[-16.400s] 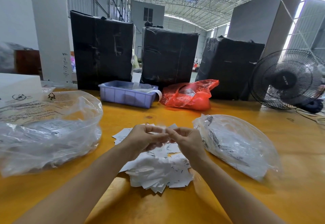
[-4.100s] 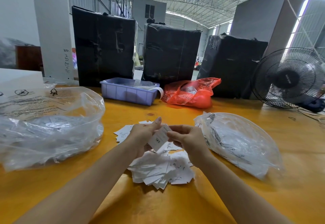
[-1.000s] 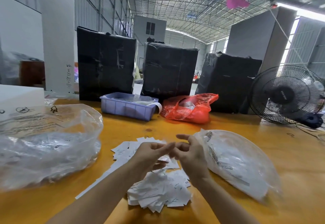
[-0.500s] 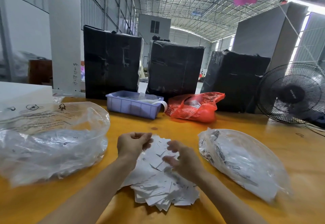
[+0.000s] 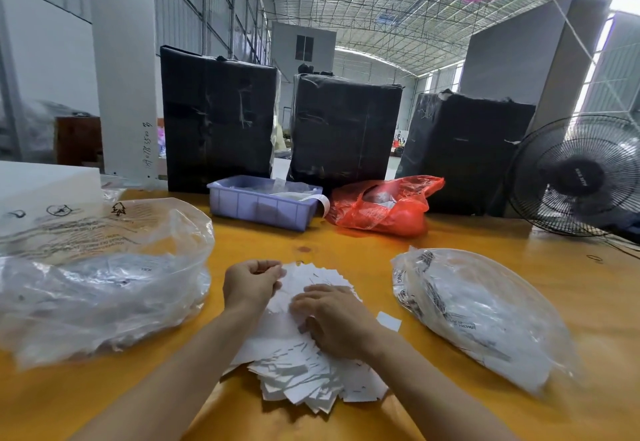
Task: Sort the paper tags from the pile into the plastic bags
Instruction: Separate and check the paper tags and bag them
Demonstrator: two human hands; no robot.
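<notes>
in the middle of the yellow table [image 5: 346, 243], the pile of white paper tags [image 5: 311, 371] is lying fanned out between the two clear plastic bags, and both hands are working it. the right hand [image 5: 337, 319] is lying flat on top of the heap, fingers fairly straight and spread, pressing down on the tags rather than gripping anything, probably to keep the loose slips from sliding while one gets picked out. the left hand [image 5: 251, 284] is sitting at the pile's far left edge with its fingers curled in; it looks to be pinching something small, but i cannot tell whether a tag is actually in there. one stray tag [image 5: 388, 321] is lying apart, just right of the heap. the left plastic bag [image 5: 100, 281] is sitting bulky and printed with its mouth sagging, the right plastic bag [image 5: 478, 312] is lying flatter, both within easy reach on either side so a tag can go left or right. plenty of tags remaining, so the sorting is looking far from done. further back, a purple bin [image 5: 263, 203], a red plastic bag [image 5: 384, 206], three black-wrapped bales and a black fan [image 5: 578, 177] are standing along the far edge.
</notes>
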